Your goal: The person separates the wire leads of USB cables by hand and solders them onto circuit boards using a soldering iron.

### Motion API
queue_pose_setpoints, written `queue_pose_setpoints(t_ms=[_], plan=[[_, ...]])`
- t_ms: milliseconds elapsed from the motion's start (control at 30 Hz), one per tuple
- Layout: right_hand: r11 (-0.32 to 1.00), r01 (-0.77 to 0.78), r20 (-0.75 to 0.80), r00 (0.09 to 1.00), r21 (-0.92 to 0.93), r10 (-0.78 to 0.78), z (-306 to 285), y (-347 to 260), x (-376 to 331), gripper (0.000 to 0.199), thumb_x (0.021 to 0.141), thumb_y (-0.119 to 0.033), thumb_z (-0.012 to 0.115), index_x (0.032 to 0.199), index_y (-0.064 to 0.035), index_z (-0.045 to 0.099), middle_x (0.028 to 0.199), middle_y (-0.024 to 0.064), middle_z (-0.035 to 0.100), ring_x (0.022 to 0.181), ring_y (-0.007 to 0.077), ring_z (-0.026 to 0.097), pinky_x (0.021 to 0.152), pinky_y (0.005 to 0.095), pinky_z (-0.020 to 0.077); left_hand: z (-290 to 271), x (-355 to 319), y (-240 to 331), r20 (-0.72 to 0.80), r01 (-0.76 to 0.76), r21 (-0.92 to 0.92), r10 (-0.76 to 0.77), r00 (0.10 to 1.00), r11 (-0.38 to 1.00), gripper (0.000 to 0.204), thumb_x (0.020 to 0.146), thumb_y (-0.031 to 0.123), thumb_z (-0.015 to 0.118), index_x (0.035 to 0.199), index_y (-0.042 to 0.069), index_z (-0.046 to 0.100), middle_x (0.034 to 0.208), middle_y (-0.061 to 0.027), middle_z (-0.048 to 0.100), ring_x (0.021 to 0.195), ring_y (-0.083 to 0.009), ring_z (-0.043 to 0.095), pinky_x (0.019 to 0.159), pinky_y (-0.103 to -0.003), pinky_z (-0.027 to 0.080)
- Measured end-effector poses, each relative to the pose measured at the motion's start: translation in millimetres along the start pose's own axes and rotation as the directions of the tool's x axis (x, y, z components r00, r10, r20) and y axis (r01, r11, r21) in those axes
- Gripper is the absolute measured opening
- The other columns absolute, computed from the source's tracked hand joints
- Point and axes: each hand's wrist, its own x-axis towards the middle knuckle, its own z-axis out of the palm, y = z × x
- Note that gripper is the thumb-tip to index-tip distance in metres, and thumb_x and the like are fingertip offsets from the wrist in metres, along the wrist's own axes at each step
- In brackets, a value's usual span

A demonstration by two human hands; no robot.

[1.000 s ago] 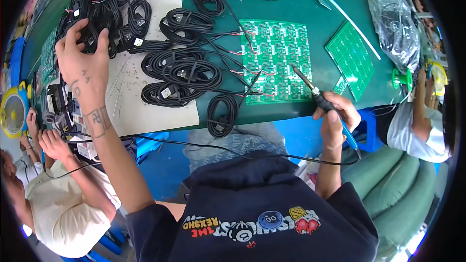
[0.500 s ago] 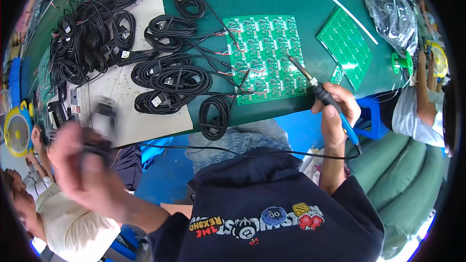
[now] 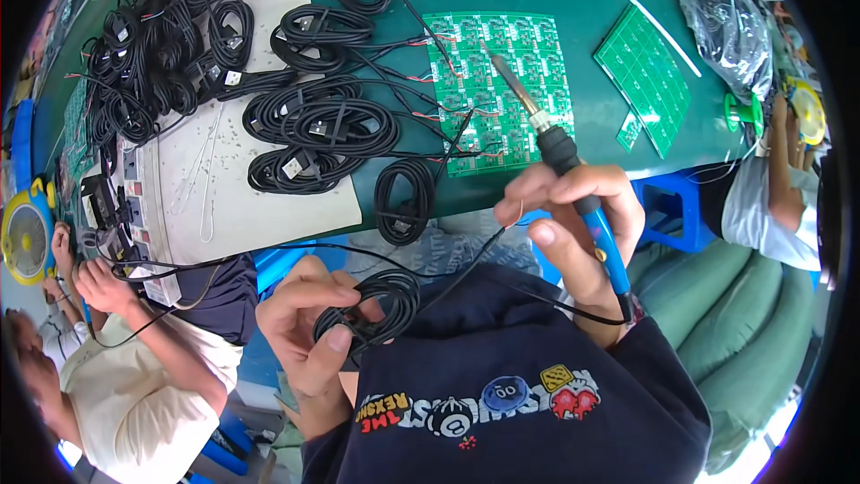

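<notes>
My left hand (image 3: 309,327) is closed round a coiled black cable (image 3: 394,305) in front of my chest. The cable's free end runs up to the right, its thin bare-looking wires beside the fingertips of my right hand (image 3: 587,206). That hand grips a soldering iron (image 3: 609,251) with a blue handle; the metal tip points up and left, over the green circuit board panel (image 3: 537,125) in the picture. Whether my right fingers pinch the wires is hard to tell. Several coiled cables (image 3: 336,125) lie left of the panel, some with wires reaching onto its left side.
A tangled pile of black cables (image 3: 170,54) lies far left, by a power strip (image 3: 148,206). At right are another green panel (image 3: 649,81), a white cable tie (image 3: 636,9), a green spool (image 3: 742,113) and a plastic bag (image 3: 721,18). A co-worker (image 3: 143,367) sits at left.
My left hand has come right from the table's left side, bringing the coiled cable before my chest. My right hand has shifted left and down with the soldering iron, near the cable's wire end.
</notes>
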Motion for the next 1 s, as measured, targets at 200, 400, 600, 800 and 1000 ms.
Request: queue_pose_setpoints(t_ms=[200,400,600,800,1000], plan=[[0.987,-0.031,0.036,0.999,0.157,0.026,12,-8,-1,0.033,0.085,0.014,0.071,0.113,0.0004,0.061,0.092,0.0206,0.069,0.081,0.0263,0.071,0.067,0.0325,0.0591,7,16,-4,0.210,-0.004,0.077,-0.012,0.978,0.997,0.030,0.078,0.002,0.069,0.107,-0.005,0.069,0.107,-0.0176,0.063,0.087,-0.0317,0.072,0.078,-0.035,0.058],[0.984,0.088,0.207,0.977,-0.153,-0.055,28,-7,0,0.033,0.079,0.017,0.074,0.106,0.0011,0.066,0.094,0.0186,0.070,0.080,0.0251,0.070,0.066,0.0308,0.0586,41,20,-10,0.218,0.335,0.215,-0.379,0.899,0.918,0.020,0.091,-0.007,0.069,0.111,-0.006,0.068,0.099,-0.0169,0.075,0.078,-0.0205,0.075,0.072,-0.025,0.060],[0.925,0.251,0.081,0.968,-0.284,-0.238,36,-6,-7,0.035,0.075,0.017,0.076,0.106,0.0012,0.067,0.095,0.0174,0.070,0.077,0.0246,0.069,0.066,0.0308,0.0576,55,23,-15,0.129,0.274,0.164,-0.296,0.947,0.948,0.018,0.093,-0.007,0.069,0.111,-0.007,0.066,0.084,-0.0135,0.075,0.073,-0.0192,0.075,0.067,-0.021,0.059],[0.910,0.236,0.014,0.969,-0.341,-0.246,36,-3,-7,0.036,0.075,0.017,0.076,0.106,0.0006,0.067,0.097,0.0169,0.070,0.079,0.0250,0.069,0.068,0.0309,0.0579,68,22,-16,-0.024,0.267,0.065,-0.266,0.964,0.961,0.012,0.094,-0.005,0.070,0.104,-0.007,0.065,0.088,-0.0157,0.075,0.076,-0.0197,0.076,0.069,-0.024,0.062],[0.924,0.225,0.049,0.974,-0.310,-0.221,30,-2,-7,0.036,0.075,0.017,0.076,0.106,0.0006,0.067,0.098,0.0170,0.069,0.081,0.0254,0.070,0.069,0.0318,0.0584,71,25,-17,-0.039,0.307,0.019,-0.306,0.951,0.952,0.009,0.095,-0.004,0.070,0.100,-0.007,0.063,0.089,-0.0167,0.075,0.077,-0.0196,0.076,0.068,-0.025,0.063]])
